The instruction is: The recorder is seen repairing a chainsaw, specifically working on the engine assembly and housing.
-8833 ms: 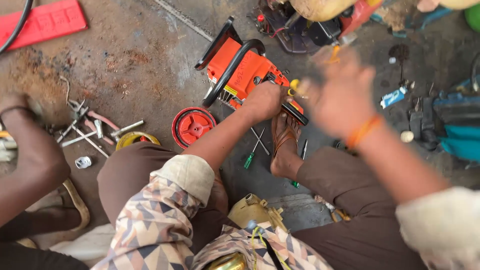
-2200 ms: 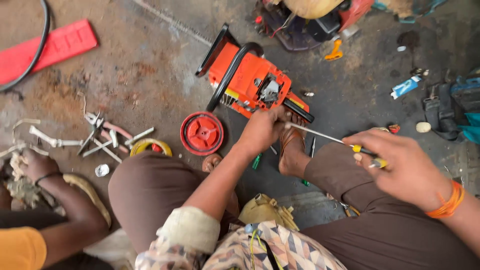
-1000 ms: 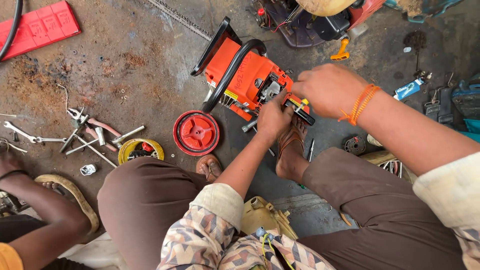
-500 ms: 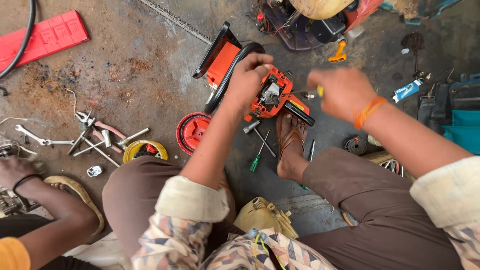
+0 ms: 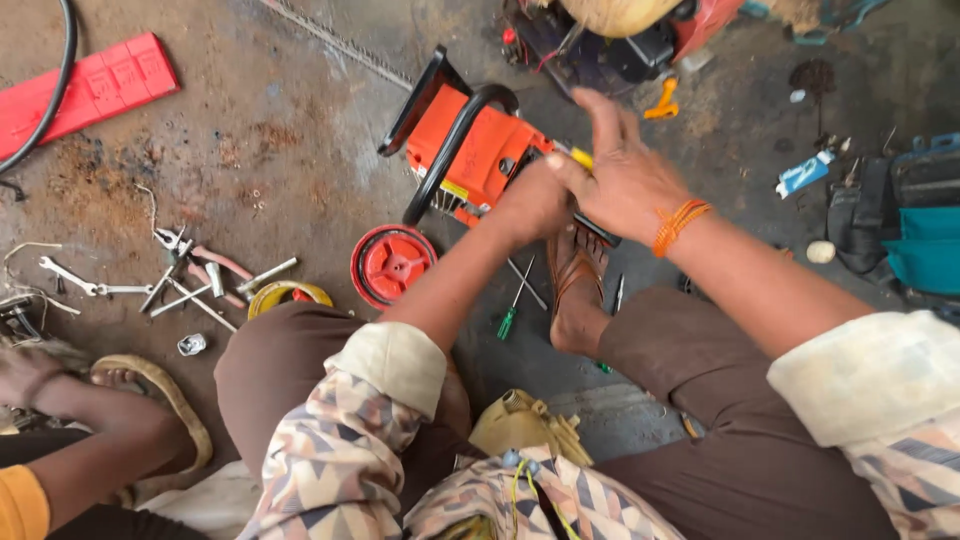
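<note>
An orange chainsaw body with a black loop handle lies on the dirty floor in front of my knees. My left hand is curled over its right end and holds it down. My right hand, with an orange band at the wrist, is right beside the left, over the same end. A yellow screwdriver handle pokes out from under its thumb. The part of the saw under both hands is hidden.
A red round cover and a green screwdriver lie by my sandalled foot. Wrenches and sockets are scattered at the left, near another person's arm. A red flat guard, another machine and a teal bag surround the spot.
My left hand has slid from the top of the saw down to its right end. My right hand has moved in against it with the screwdriver.
</note>
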